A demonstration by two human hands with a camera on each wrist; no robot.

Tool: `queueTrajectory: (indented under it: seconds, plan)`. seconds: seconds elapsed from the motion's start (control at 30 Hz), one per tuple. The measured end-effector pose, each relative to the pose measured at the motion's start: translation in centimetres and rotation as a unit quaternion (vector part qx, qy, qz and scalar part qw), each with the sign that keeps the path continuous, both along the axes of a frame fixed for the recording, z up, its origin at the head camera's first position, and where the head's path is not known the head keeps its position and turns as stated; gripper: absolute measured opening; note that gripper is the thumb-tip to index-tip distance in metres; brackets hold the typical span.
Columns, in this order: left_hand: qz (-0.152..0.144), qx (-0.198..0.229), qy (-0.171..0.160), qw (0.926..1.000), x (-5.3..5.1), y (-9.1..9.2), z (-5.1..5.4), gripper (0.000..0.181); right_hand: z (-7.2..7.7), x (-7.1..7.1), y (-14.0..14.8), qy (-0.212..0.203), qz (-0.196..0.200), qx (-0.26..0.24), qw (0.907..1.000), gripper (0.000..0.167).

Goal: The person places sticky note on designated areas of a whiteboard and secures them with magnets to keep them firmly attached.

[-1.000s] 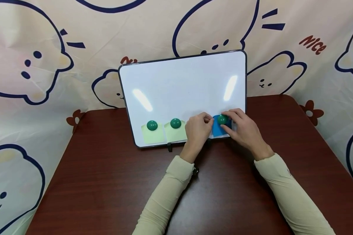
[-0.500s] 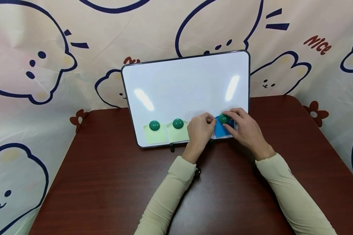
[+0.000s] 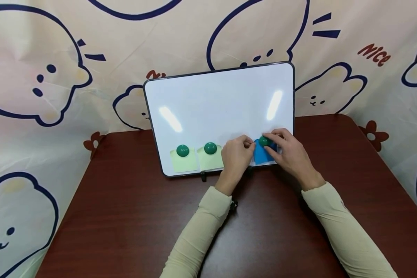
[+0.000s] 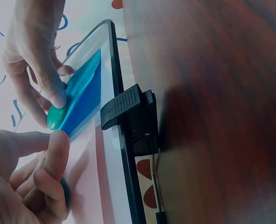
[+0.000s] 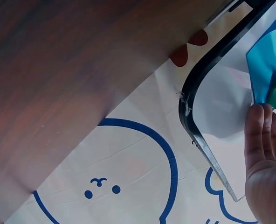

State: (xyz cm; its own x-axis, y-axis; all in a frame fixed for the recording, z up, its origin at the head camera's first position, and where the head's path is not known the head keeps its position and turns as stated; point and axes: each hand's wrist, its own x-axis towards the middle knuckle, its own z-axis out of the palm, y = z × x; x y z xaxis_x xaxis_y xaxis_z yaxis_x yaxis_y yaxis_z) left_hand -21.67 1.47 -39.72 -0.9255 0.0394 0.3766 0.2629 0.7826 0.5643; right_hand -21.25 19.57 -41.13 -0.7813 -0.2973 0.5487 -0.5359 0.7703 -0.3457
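Note:
At the lower right of the whiteboard (image 3: pixel 222 104), my right hand (image 3: pixel 292 154) grips a round green magnet (image 3: pixel 263 141) between thumb and fingers. The magnet lies over the upper part of a blue sticky note (image 3: pixel 262 156). My left hand (image 3: pixel 237 154) pinches the note's upper left corner with thumb and forefinger. In the left wrist view the blue note (image 4: pixel 84 98) bends away from the board along its lower edge. Beneath my left hand are a pink sheet (image 4: pixel 87 175) and another green magnet (image 4: pixel 65 192), mostly hidden by the fingers.
Two pale green notes, a left one (image 3: pixel 185 163) and a right one (image 3: pixel 210 160), hang on the board under green magnets. A black clip (image 4: pixel 128 119) grips the board's bottom edge. The board stands on a dark wooden table (image 3: pixel 125 216) before a printed cloth (image 3: pixel 180 42).
The head view has shifted slightly. Both hands stay at the blue note, and the right fingers cover a little more of the magnet and the note.

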Motion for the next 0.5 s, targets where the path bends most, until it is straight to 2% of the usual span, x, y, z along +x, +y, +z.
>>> queueTrajectory:
  seconds: [0.3, 0.5]
  plan:
    - [-0.002, 0.006, -0.006, 1.0000, -0.08, -0.29, -0.29, 0.017, -0.32, -0.10, -0.27, 0.002, 0.002, -0.006, 1.0000, 0.051]
    - [-0.026, 0.016, -0.025, 0.9992, -0.19, -0.77, 0.24, 0.018, -0.27, -0.28, -0.13, 0.014, 0.005, -0.022, 0.9997, 0.055]
